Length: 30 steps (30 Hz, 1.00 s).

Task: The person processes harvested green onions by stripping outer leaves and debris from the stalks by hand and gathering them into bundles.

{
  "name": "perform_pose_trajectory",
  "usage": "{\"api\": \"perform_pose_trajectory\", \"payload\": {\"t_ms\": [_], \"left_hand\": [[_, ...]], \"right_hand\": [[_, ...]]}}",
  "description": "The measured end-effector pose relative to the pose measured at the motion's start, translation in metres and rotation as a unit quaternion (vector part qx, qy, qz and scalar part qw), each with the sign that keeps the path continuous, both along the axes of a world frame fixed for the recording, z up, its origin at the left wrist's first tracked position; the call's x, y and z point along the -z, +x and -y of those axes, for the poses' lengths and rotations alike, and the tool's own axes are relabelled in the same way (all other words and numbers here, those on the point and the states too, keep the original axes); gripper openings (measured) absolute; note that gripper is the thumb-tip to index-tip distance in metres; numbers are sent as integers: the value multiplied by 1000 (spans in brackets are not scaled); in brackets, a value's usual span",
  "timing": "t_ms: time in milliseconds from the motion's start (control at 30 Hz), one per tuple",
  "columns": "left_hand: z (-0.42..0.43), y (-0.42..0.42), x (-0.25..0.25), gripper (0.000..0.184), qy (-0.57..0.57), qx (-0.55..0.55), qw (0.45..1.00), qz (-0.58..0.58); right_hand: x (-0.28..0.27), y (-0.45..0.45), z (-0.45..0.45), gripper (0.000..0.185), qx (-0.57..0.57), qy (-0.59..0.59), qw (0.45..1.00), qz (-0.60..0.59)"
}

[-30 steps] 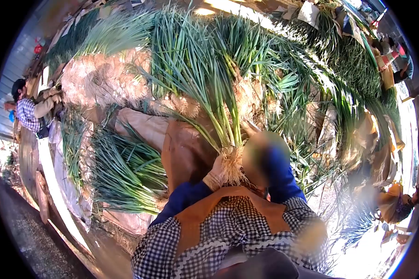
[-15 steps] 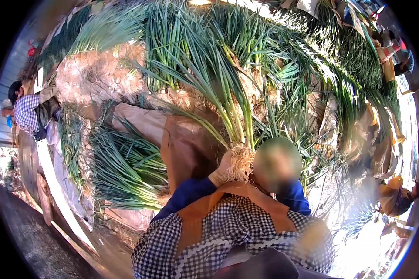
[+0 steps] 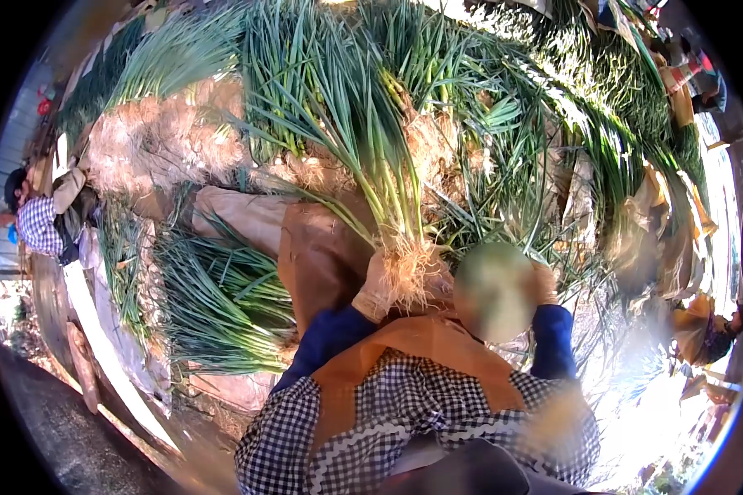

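A bunch of long green onions (image 3: 390, 194) stands in front of my chest, its leaves fanning up and away over the pile. My left hand (image 3: 377, 290), in a pale glove, is closed round the left side of its pale, stringy roots (image 3: 409, 262). To the right of the bunch, apart from it, is my right hand (image 3: 543, 285), also pale-gloved. A round blurred patch covers part of that hand, so its fingers cannot be made out.
More onions with roots (image 3: 169, 140) lie across the back. Another green heap (image 3: 223, 301) is beside my left arm. A person in a checked shirt (image 3: 40, 224) works at the far left. At the right edge another person (image 3: 706, 330) is partly visible.
My right hand has moved right, away from the roots. My left hand and the bunch shifted right, then back left. The person at the far left appears further left in the view.
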State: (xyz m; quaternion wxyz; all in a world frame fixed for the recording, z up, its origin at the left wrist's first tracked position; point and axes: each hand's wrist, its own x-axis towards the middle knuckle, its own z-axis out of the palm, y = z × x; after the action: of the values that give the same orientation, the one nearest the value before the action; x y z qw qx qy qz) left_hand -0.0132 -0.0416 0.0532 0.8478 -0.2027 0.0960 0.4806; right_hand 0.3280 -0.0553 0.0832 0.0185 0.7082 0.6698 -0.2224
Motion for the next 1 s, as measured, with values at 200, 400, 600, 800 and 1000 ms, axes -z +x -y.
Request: {"api": "perform_pose_trajectory", "payload": {"t_ms": [200,400,600,800,1000], "left_hand": [[1,2,-28,42,152,-15,980,128],[3,-18,-7,37,143,-66,987,30],[-7,-9,-6,29,36,54,989,-135],[3,-6,14,22,131,27,960,-245],[7,-7,18,24,126,8,943,-309]], "right_hand": [[-121,-181,-16,41,-39,-38,856,-514],[-59,-98,4,40,-86,32,797,-597],[-38,-52,-32,23,-167,220,961,10],[-102,-200,-87,39,-264,-22,956,-123],[-46,-191,-79,25,-436,126,849,-272]]}}
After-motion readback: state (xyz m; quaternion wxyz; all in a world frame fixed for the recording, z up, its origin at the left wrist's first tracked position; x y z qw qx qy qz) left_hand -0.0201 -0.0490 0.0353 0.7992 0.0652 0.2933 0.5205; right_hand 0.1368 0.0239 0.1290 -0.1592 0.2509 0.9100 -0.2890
